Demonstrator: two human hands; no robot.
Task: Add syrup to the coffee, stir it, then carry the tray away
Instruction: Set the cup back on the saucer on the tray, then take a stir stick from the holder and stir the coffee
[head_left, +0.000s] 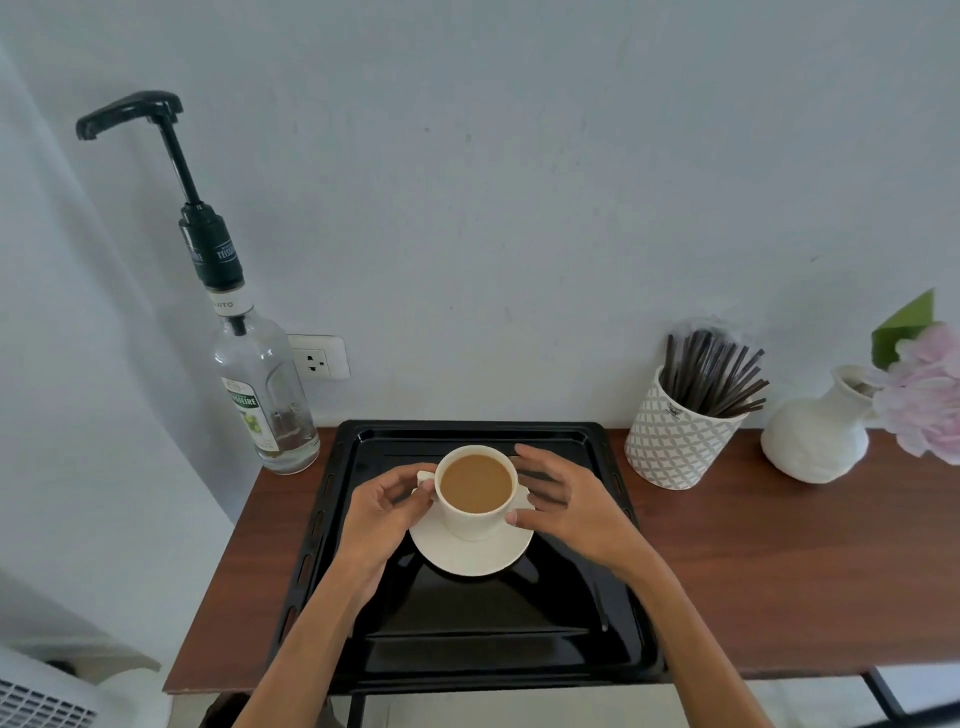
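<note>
A white cup of milky coffee (475, 491) stands on a white saucer (470, 551) on a black tray (467, 639). My left hand (382, 506) pinches the cup's handle at its left side. On the cup's right, my right hand (563, 501) has its fingers spread, with the thumb against the cup's wall and the fingertips just behind it. A clear syrup bottle (262, 384) with a tall black pump stands at the table's back left corner, nearly empty. Several dark stirrer sticks (709, 376) stick up from a patterned white pot (675, 441) at the back right.
A white vase (815, 434) with a pink flower stands right of the pot. The brown table (779, 571) ends just left of the tray and bottle. A wall socket (317, 358) sits behind the bottle. A white appliance (47, 696) is at the lower left.
</note>
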